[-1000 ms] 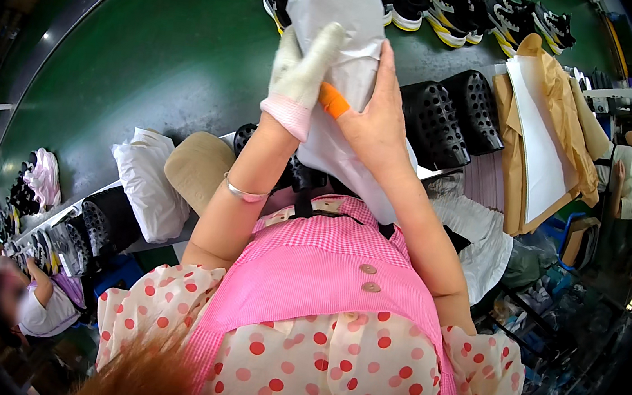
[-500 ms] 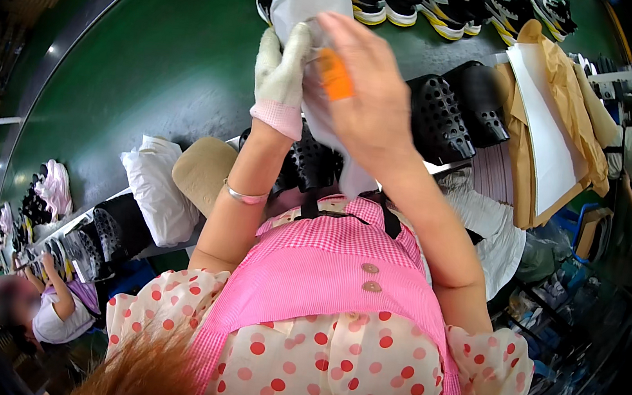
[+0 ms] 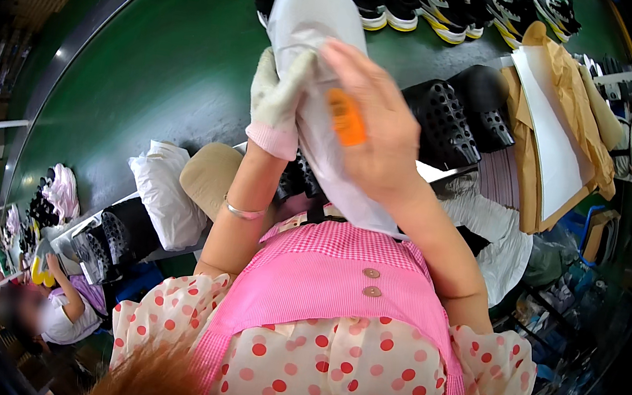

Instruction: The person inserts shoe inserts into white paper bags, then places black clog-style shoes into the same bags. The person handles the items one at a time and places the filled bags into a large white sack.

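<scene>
A white wrapping-paper bundle (image 3: 318,20) stands tilted in front of my chest, its lower end trailing down to my apron. Whether anything lies inside the paper cannot be seen. My left hand (image 3: 274,98), in a whitish glove with a pink cuff, grips the bundle's left side, with the thumb across its front. On the bundle's right side lies my bare right hand (image 3: 377,118), fingers stretched out over the paper and blurred by motion. A bright orange oval piece (image 3: 345,118) shows beside that hand's thumb side; what it belongs to is unclear.
Black-and-white sneakers (image 3: 442,8) with yellow soles line the far edge of the green table (image 3: 167,61). Black studded shapes (image 3: 443,126) and brown paper with white sheets (image 3: 552,140) lie right. A white stuffed bag (image 3: 166,195) lies left, near another person (image 3: 69,309).
The bundle and both hands have come lower and nearer to me. My right hand has slid a little down and right, and more of the paper's lower part shows.
</scene>
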`<state>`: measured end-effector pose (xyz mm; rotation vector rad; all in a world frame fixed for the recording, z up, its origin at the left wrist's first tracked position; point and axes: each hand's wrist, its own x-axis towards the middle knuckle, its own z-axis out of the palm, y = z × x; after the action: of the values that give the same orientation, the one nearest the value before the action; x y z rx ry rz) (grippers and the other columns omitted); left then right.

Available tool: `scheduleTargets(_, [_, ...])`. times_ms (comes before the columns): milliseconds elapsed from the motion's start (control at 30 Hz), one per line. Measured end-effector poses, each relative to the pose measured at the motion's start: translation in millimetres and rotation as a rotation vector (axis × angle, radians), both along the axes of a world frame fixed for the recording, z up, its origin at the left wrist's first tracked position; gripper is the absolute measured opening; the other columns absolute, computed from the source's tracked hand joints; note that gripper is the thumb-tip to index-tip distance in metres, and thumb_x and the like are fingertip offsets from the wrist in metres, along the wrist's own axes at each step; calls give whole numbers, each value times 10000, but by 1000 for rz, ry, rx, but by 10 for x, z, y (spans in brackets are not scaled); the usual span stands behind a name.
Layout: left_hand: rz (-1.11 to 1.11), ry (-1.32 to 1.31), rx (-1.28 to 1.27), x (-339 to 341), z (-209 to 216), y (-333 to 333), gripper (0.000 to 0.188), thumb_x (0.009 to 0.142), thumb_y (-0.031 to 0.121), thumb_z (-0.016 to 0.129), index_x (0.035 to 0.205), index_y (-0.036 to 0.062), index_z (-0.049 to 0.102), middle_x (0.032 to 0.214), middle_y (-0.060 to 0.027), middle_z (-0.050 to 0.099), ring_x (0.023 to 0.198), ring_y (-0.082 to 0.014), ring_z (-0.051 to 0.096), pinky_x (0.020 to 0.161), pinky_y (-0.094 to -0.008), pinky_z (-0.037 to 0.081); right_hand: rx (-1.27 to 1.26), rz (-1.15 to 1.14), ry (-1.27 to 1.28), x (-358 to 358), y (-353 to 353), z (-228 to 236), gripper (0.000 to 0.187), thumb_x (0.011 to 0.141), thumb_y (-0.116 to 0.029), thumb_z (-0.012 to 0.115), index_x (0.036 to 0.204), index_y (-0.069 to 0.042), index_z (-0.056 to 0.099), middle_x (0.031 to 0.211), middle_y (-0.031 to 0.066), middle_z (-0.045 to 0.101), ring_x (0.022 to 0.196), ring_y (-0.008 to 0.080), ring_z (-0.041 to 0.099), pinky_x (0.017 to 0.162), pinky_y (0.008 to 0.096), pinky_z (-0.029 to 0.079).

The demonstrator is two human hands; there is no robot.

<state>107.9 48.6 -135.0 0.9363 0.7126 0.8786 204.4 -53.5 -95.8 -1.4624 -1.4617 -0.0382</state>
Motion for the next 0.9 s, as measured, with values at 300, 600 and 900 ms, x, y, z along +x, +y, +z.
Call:
scheduleTargets(300, [-263, -89, -42, -97, 119, -212, 633, 826, 133, 653, 1373, -17, 373, 1251, -121, 546, 1120, -206, 558, 968, -335, 452, 32, -86, 248, 293, 283, -312, 462, 936, -160, 528, 1360, 1, 441, 1323, 186, 518, 1229, 338, 493, 1042, 357, 368])
scheduleTargets(600, [-100, -207, -166, -78, -56, 42, 568, 856, 251, 646, 1315, -13, 440, 1195, -113, 564, 1050, -190, 580, 917, -313, 476, -222, -62, 1143, -66, -151, -550, 319, 1023, -223, 424, 1121, 32, 589, 881, 0, 592, 820, 61, 477, 758, 196, 398])
scheduleTargets(900, [-317, -202, -396, 4, -3, -118, 629, 905, 412, 607, 1368, 25, 429, 1248, -127, 572, 1126, -209, 577, 951, -330, 487, -170, -124, 808, 119, -179, -537, 365, 1025, -273, 454, 1097, 43, 620, 925, -15, 610, 831, 41, 498, 759, 186, 412])
